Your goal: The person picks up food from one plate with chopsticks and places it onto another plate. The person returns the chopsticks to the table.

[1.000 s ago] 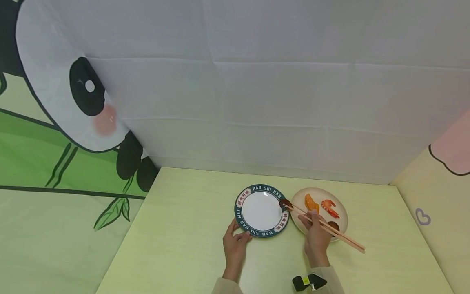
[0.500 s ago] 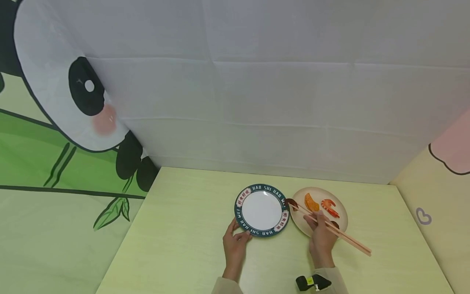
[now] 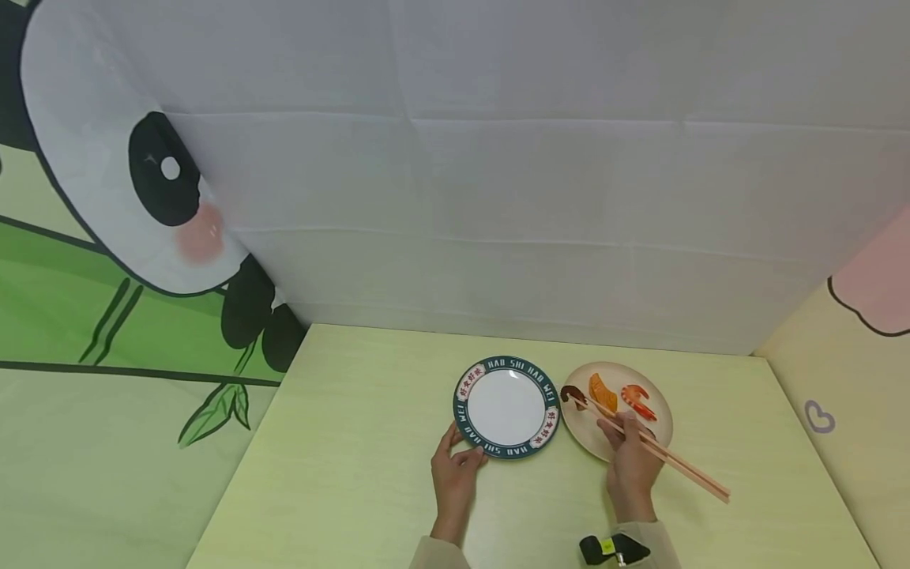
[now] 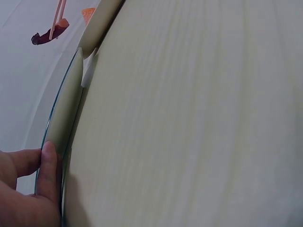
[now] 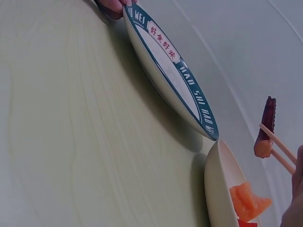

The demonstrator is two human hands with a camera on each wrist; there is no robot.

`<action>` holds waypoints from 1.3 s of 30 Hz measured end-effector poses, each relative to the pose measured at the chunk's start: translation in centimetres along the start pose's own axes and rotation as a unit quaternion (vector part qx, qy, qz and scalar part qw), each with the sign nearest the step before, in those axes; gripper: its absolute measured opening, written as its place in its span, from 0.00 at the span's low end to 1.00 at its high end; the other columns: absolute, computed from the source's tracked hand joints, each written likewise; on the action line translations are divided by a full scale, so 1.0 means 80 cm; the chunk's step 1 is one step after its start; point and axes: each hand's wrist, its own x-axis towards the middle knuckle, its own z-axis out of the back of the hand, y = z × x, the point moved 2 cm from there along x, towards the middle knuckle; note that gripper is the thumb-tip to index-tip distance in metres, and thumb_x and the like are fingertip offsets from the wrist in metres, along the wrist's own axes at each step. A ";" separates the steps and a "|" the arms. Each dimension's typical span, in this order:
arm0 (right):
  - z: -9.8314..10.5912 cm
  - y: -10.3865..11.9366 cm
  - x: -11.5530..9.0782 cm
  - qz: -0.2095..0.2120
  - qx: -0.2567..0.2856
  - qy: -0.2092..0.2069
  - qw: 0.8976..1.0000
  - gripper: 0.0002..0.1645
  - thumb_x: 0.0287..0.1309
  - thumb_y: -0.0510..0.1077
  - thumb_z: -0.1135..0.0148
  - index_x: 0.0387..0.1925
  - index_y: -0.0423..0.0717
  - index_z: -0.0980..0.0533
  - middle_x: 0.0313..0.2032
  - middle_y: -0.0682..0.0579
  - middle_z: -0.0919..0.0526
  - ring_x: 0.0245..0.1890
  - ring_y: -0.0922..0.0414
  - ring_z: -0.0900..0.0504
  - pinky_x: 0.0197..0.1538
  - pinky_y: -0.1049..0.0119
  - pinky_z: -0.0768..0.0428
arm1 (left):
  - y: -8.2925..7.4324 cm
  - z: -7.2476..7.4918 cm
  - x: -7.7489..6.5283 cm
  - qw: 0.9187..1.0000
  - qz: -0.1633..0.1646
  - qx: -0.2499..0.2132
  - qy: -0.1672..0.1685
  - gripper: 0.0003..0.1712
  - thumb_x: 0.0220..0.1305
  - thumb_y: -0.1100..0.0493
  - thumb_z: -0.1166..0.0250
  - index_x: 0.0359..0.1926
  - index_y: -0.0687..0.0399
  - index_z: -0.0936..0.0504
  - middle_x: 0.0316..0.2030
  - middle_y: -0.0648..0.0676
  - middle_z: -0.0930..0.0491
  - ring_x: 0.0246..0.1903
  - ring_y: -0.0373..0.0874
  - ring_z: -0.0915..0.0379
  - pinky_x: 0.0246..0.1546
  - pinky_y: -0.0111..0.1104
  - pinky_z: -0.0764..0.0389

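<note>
My left hand (image 3: 453, 474) grips the near-left edge of a white plate (image 3: 506, 407) with a dark green lettered rim; the left wrist view has the thumb and fingers (image 4: 48, 177) pinching that rim. Wooden chopsticks (image 3: 686, 468) are held in my right hand (image 3: 633, 466), over the round beige dish (image 3: 588, 435). Between their tips is a curled dark brown food piece (image 5: 268, 118) with an orange end, raised above the dish's left side. An orange food piece (image 3: 603, 393) and a red-and-white shrimp (image 3: 638, 401) lie in the dish. My right hand mostly hides another brown piece.
Both dishes stand side by side, almost touching, on a pale yellow-green table (image 3: 370, 442). A white cloth wall (image 3: 540, 197) rises behind the table's far edge. Printed cloth (image 3: 107, 332) hangs on the left, and a pale wall with a heart (image 3: 820, 419) is on the right.
My right hand has moved right and slightly down, carrying the chopsticks and brown food piece from the green-rimmed plate's edge to over the beige dish. The left hand and plate have stayed put.
</note>
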 end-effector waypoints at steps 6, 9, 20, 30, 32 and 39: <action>0.004 0.003 0.003 -0.019 0.004 -0.013 1.000 0.12 0.74 0.37 0.39 0.35 0.42 0.12 0.32 0.48 0.11 0.26 0.56 0.08 0.38 0.68 0.11 | 0.001 -0.001 0.001 1.000 0.001 0.005 -0.002 0.43 0.57 0.79 0.31 0.75 0.71 0.33 0.57 0.68 0.27 0.38 0.51 0.14 0.37 0.35 0.09; 0.007 0.004 0.005 -0.020 0.002 -0.018 1.000 0.12 0.74 0.38 0.38 0.35 0.41 0.12 0.32 0.48 0.11 0.27 0.56 0.08 0.38 0.67 0.11 | 0.003 -0.001 0.001 1.000 -0.002 0.007 -0.004 0.43 0.57 0.79 0.31 0.75 0.71 0.33 0.58 0.68 0.27 0.38 0.52 0.14 0.36 0.35 0.09; 0.014 0.009 0.004 -0.006 0.007 -0.031 0.999 0.11 0.71 0.39 0.35 0.37 0.33 0.13 0.33 0.47 0.12 0.29 0.56 0.08 0.39 0.65 0.11 | 0.004 -0.001 0.001 1.000 -0.003 0.008 -0.004 0.43 0.57 0.79 0.31 0.75 0.71 0.32 0.57 0.68 0.27 0.37 0.52 0.14 0.36 0.37 0.09; 0.021 0.011 0.003 -0.005 -0.001 -0.032 0.999 0.11 0.74 0.36 0.39 0.40 0.32 0.14 0.33 0.48 0.12 0.31 0.58 0.08 0.40 0.68 0.11 | 0.006 -0.001 0.003 1.000 -0.001 0.016 -0.011 0.43 0.57 0.80 0.32 0.75 0.72 0.33 0.58 0.68 0.27 0.37 0.54 0.13 0.37 0.39 0.09; 0.022 0.011 0.003 0.000 0.002 -0.030 1.000 0.12 0.74 0.36 0.39 0.40 0.31 0.14 0.33 0.47 0.12 0.31 0.58 0.08 0.40 0.68 0.11 | 0.006 -0.001 0.003 1.000 0.000 0.016 -0.011 0.43 0.57 0.80 0.32 0.75 0.72 0.33 0.58 0.68 0.27 0.38 0.55 0.13 0.37 0.40 0.09; 0.025 0.013 0.001 0.002 0.001 -0.028 1.000 0.12 0.75 0.37 0.40 0.39 0.33 0.13 0.32 0.48 0.12 0.31 0.58 0.09 0.40 0.69 0.11 | 0.004 0.000 0.001 1.000 0.003 0.009 -0.008 0.43 0.57 0.80 0.32 0.75 0.71 0.33 0.57 0.68 0.27 0.38 0.54 0.14 0.36 0.38 0.09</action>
